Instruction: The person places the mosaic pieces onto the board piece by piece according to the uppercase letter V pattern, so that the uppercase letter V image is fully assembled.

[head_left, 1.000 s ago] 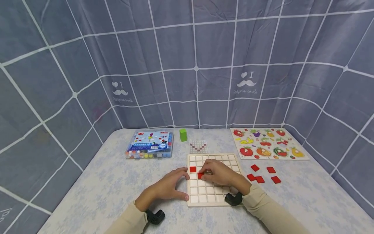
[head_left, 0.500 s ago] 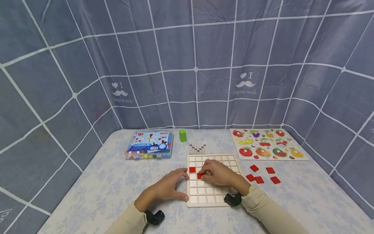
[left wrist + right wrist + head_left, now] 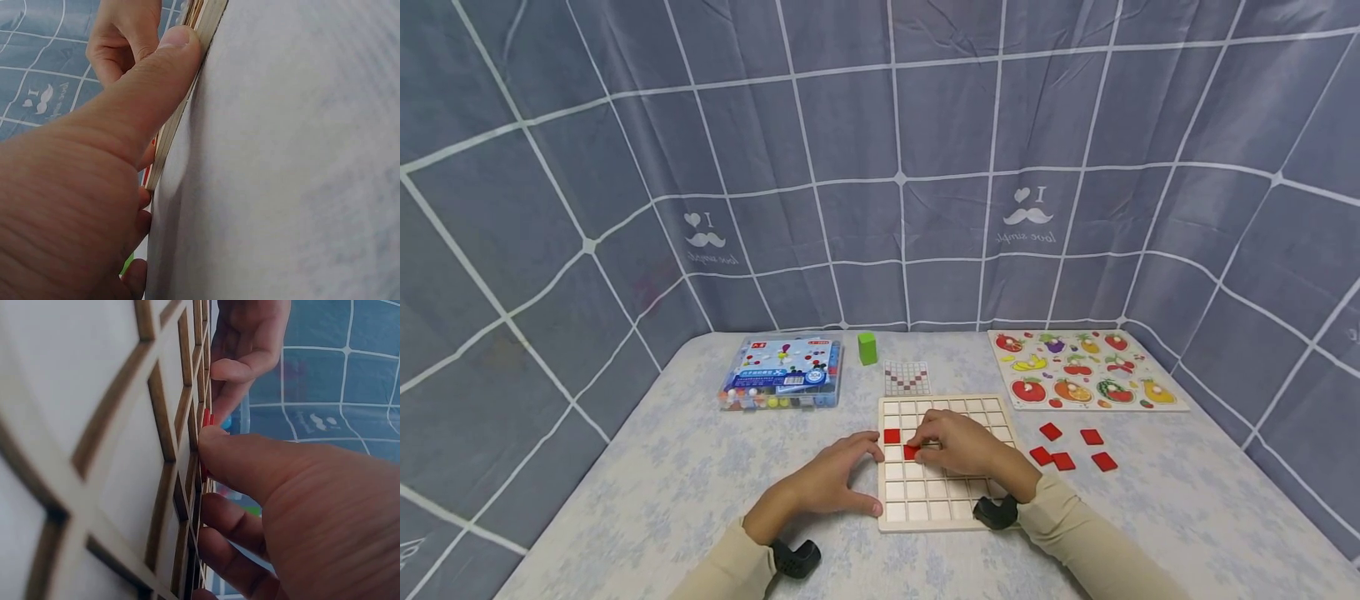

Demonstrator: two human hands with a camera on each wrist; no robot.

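Note:
A wooden grid board (image 3: 925, 526) lies on the table, divided into many square cells. One red square tile (image 3: 891, 436) sits in a cell of its left column. A second red tile (image 3: 910, 452) lies one column right and one row nearer, with the fingertips of my right hand (image 3: 961, 443) pinching it; those fingers partly cover it. My left hand (image 3: 831, 477) rests at the board's left edge, thumb and fingertips spread apart along the side. In the left wrist view the thumb (image 3: 150, 87) touches the rim. Behind the board lies a small card (image 3: 907, 379) printed with a V of dark squares.
Several loose red tiles (image 3: 1062, 461) lie right of the board. A fruit picture board (image 3: 1086, 369) is at the back right. A green block (image 3: 867, 348) stands behind the card, and a clear plastic box (image 3: 782, 372) of coloured pieces sits at the back left.
Both hands and the tiles keep their places on the board. The whole head view has shifted very slightly.

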